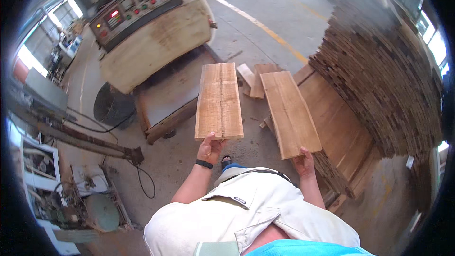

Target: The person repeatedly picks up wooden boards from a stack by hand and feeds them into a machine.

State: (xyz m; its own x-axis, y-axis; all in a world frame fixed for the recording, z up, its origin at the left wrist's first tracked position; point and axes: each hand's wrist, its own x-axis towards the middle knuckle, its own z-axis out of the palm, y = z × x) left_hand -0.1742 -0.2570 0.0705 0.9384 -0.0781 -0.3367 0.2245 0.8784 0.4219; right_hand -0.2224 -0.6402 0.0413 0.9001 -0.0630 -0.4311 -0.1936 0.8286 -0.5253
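My left hand [210,149] grips the near end of a light brown wooden board [219,102], thumb on the end edge and the other fingers tucked underneath. A second wooden board [290,114], about as wide and a little longer, is gripped at its near end by my right hand [304,161]. Both boards point away from me with their broad faces up, a gap between them. The right board is over the near corner of a stack of wide planks [339,130]; whether it rests there I cannot tell.
A tall stack of thin boards [379,76] rises at the right. Wood offcuts [258,78] lie on the floor ahead. A machine with a button panel [135,12] stands front left above a low table [173,92]. A dark bin [111,104] and a cable [148,185] are at the left.
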